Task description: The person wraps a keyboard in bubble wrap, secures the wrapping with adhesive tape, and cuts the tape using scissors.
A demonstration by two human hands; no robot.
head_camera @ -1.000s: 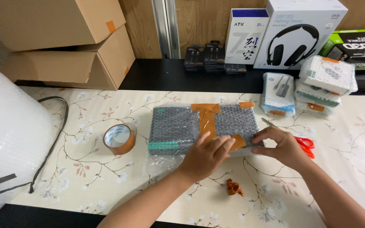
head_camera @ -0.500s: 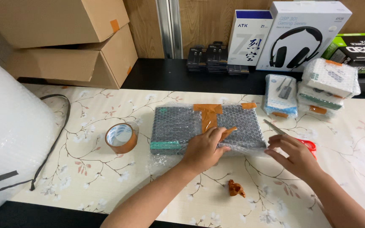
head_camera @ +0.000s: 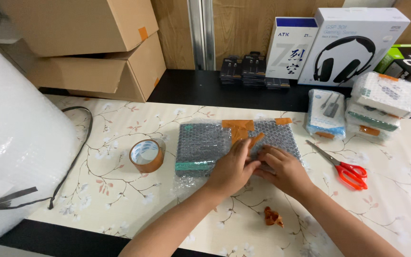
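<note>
1. Bubble-wrapped box (head_camera: 205,145) lies flat mid-table on the floral tablecloth (head_camera: 120,190), long axis left-right, directly ahead of both hands; brown tape strip (head_camera: 239,129) runs over its top toward the near edge.
2. Left hand (head_camera: 234,166) flat on the box's near edge, fingers pressing the tape end; right hand (head_camera: 281,169) just beside it, touching, fingers curled on the wrap. Neither grips anything; both press. Both about equally near the box.
3. Tape roll (head_camera: 146,155) left of box, near; red scissors (head_camera: 346,166) right; crumpled tape scrap (head_camera: 273,217) near the table edge; wrapped parcels (head_camera: 376,104) far right.
4. Versus half a second ago: right hand was off to the right, apart; now it is back on the box against the left hand. Box unmoved.
</note>
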